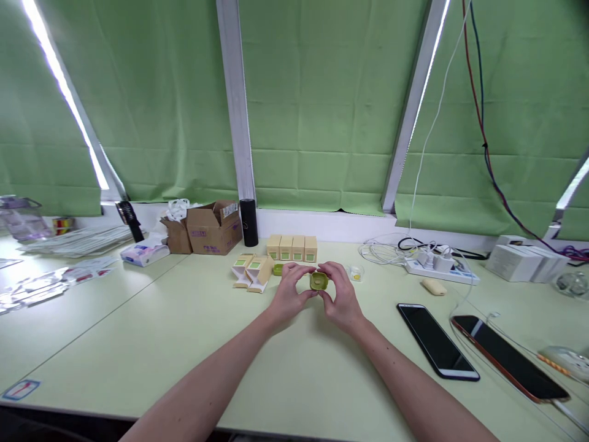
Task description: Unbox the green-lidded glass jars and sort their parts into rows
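Observation:
Between my two hands is a small green square container (318, 281), its hollow inside facing me. My left hand (291, 290) curls round its left side, with thumb below and fingers above. From the right, my right hand (341, 297) grips it the same way. Just behind my left fingers lies another small green piece (278, 269), partly hidden. Two opened small cartons (254, 271) lie to the left of it. A row of several closed beige cartons (291, 248) stands behind my hands. A clear small case (356, 273) with something yellow in it sits right of my right hand.
At right lie a black phone (437, 341), a second phone (508, 356) on a cable, a beige oval object (433, 286) and a power strip (442, 270). At the back left stand a cardboard box (214, 230), a black bottle (249, 222) and a tissue pack (145, 250).

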A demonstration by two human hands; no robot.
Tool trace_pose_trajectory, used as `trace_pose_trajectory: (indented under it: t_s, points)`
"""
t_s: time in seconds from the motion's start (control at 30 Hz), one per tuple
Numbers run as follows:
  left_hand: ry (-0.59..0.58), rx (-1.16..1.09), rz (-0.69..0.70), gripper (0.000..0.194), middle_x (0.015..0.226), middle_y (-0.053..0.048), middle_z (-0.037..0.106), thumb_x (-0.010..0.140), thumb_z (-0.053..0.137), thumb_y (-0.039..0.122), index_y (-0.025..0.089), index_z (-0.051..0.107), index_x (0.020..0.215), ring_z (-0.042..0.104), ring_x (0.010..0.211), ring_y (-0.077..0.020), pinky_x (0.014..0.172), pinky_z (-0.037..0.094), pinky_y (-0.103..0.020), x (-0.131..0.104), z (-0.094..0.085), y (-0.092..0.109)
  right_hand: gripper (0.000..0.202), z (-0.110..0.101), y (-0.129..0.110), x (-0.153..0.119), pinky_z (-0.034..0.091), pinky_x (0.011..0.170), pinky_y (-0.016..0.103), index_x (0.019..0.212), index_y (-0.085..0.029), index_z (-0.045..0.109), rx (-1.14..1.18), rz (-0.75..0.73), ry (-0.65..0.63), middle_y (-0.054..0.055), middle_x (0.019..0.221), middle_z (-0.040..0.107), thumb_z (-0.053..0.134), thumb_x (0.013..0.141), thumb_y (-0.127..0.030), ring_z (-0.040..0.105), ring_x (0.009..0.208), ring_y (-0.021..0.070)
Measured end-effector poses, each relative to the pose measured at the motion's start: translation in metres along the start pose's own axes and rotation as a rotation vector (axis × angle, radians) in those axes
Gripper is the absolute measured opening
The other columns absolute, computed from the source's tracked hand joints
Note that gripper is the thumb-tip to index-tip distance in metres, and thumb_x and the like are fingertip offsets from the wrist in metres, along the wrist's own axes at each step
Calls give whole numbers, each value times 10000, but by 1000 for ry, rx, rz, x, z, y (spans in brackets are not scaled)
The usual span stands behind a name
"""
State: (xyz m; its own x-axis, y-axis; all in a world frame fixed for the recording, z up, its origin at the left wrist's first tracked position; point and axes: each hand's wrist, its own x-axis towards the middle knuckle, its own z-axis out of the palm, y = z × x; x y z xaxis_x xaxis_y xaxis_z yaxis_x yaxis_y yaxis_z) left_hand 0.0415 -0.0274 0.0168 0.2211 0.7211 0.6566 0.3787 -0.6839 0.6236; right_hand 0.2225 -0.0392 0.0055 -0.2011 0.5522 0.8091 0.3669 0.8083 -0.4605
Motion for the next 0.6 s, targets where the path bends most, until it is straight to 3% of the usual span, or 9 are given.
trace_pose_trajectory:
  t_s: [0.13,0.23,0.37,0.6]
  points:
    - [17,28,4,413,1077,-59,695,759,835,154,259,715,1140,522,1194,-278,1031,477,-457,0,0,0,552,-3,-4,2,524,1061,509,1393,-259,496,-56,-43,14,134,1332,534,558,869,-98,546,1277,297]
    - [42,55,16,391,1084,-64,698,773,805,128,249,708,1132,510,1214,-288,1049,464,-479,0,0,-1,447,-5,-5,3,550,963,492,1314,-261,581,-143,-69,88,122,1234,583,576,888,-126,578,1170,298]
    - [58,108,72,398,1100,-68,710,789,782,126,250,697,1158,499,1220,-298,1058,455,-508,-2,1,1,241,-5,-2,4,535,795,443,1070,-267,720,-309,-123,193,92,1017,618,605,899,-142,564,988,282]
    - [69,180,177,427,1127,-84,701,815,719,93,257,697,1209,510,1189,-311,1035,461,-551,-5,3,6,244,-3,-1,2,489,738,409,980,-284,774,-444,-155,132,81,939,627,621,891,-116,535,934,268]
